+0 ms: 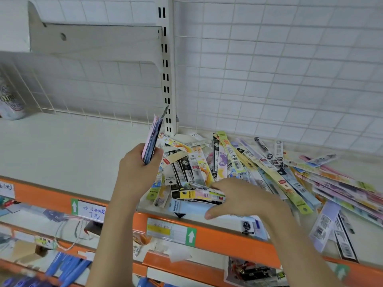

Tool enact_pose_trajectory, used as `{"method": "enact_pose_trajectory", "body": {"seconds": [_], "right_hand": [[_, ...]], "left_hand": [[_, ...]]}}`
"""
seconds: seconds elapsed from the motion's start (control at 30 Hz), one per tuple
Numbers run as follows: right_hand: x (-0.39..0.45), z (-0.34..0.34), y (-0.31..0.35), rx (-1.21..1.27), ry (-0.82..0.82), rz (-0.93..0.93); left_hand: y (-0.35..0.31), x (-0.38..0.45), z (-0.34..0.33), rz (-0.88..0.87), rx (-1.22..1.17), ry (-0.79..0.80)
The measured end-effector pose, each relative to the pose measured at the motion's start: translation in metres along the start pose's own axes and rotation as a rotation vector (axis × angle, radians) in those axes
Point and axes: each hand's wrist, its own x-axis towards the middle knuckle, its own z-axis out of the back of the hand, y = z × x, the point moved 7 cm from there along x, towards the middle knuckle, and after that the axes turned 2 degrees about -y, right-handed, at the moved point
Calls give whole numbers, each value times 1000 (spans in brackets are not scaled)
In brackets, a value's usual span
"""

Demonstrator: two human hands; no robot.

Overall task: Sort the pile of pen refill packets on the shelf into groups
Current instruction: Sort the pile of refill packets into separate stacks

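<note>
The left hand (138,162) grips an upright stack of pastel packets (153,139) over bare cream shelf (68,150) — the right hand (244,198) pinches several colourful packets (202,193) near the shelf's orange front edge (217,230), beside the sprawling pile of long refill packets (269,168).

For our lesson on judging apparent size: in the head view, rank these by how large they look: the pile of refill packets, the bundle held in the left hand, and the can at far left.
1. Pile of refill packets, by far the largest.
2. Bundle gripped by the left hand and the can: they look alike, and the can stands farther away and is cut off by the frame, so unranked.
</note>
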Motion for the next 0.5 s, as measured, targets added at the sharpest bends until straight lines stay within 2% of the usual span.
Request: {"method": "enact_pose_trajectory", "body": {"seconds": [0.2, 0.5], "right_hand": [[-3, 16, -6, 68, -95, -7], [-26, 52, -39, 198, -379, -102]], "left_hand": [[-2, -1, -5, 4, 2, 18], [0, 5, -24, -7, 116, 100]]}}
